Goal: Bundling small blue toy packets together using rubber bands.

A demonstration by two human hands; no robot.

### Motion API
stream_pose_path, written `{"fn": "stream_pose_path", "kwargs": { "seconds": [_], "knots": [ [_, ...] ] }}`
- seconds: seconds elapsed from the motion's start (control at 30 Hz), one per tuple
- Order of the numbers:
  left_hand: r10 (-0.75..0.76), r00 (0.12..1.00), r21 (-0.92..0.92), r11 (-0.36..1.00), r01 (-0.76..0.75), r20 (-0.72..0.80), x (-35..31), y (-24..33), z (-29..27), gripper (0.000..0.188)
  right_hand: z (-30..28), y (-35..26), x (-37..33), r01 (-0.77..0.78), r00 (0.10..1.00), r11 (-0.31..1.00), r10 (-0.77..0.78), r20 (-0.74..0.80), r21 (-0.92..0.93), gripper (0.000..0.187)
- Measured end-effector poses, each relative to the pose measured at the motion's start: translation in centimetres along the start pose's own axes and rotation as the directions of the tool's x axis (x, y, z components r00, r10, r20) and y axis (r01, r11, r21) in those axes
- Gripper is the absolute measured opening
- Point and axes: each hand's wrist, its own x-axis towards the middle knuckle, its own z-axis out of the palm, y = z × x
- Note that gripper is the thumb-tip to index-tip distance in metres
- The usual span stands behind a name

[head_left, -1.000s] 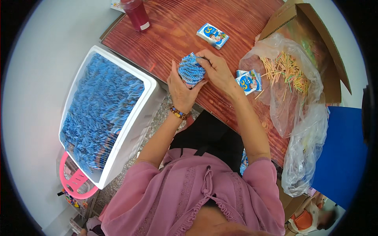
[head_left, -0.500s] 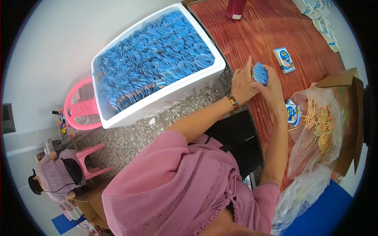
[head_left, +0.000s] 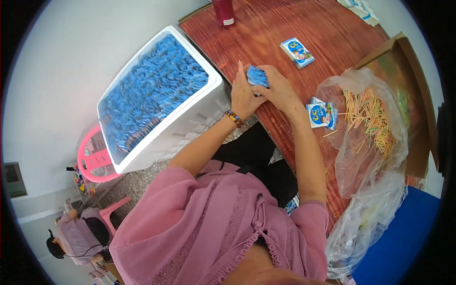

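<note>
Between both hands, over the near edge of the red-brown wooden table [head_left: 261, 28], is a small bundle of blue-and-white striped packets [head_left: 257, 76]. My left hand [head_left: 243, 99], with a beaded bracelet at the wrist, is closed around its left side. From the right, my right hand [head_left: 280, 88] grips the same bundle, fingers curled. The palms hide its lower part. A small blue-and-white box [head_left: 298, 52] lies flat beyond my right hand. Nearer my right forearm, a couple of flat blue-and-white packets [head_left: 321, 114] overlap on the table.
A white foam box [head_left: 190, 107] packed with blue striped packets stands at left, beside a pink chair [head_left: 97, 161]. Thin coloured sticks [head_left: 373, 121] lie on a clear plastic bag [head_left: 349, 166] by a cardboard box [head_left: 418, 99]. A dark red cup [head_left: 223, 12] stands far off; another person [head_left: 78, 232] sits lower left.
My view has swung, so the table, cup and box appear further left. Both hands still hold the striped bundle together, with little change in their grip.
</note>
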Motion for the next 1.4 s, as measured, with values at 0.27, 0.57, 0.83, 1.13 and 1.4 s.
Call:
{"fn": "stream_pose_path", "kwargs": {
  "seconds": [0.27, 0.57, 0.83, 1.13, 1.4],
  "knots": [
    [-0.133, 0.990, 0.146, 0.981, 0.124, 0.049, -0.2, 0.8, 0.4, 0.118, -0.6, 0.4, 0.6, -0.044, 0.997, 0.994, 0.050, 0.058, -0.096, 0.047],
    [-0.162, 0.986, -0.006, 0.987, 0.162, -0.036, -4.1, 2.3, -1.9, 0.065, -0.8, 0.6, 1.3, -0.139, 0.984, 0.988, 0.145, 0.101, -0.063, 0.055],
    [0.010, 0.993, 0.188, 0.982, 0.013, -0.120, -2.3, 2.2, -3.7, 0.046, -0.1, -2.2, 1.7, -0.197, 0.980, 0.962, 0.199, 0.007, 0.190, 0.047],
    [-0.213, 0.975, 0.436, 0.873, 0.219, -0.064, -2.8, 2.0, -28.8, 0.036, 16.3, -14.9, 8.3, -0.140, 0.970, 0.902, 0.043, 0.239, 0.408, 0.049],
    [-0.562, 0.822, 0.399, 0.777, 0.487, 0.093, -6.3, -3.8, -40.2, 0.025, 28.0, -20.1, 9.3, -0.657, 0.651, 0.604, 0.152, 0.744, 0.451, 0.085]
  ]
}}
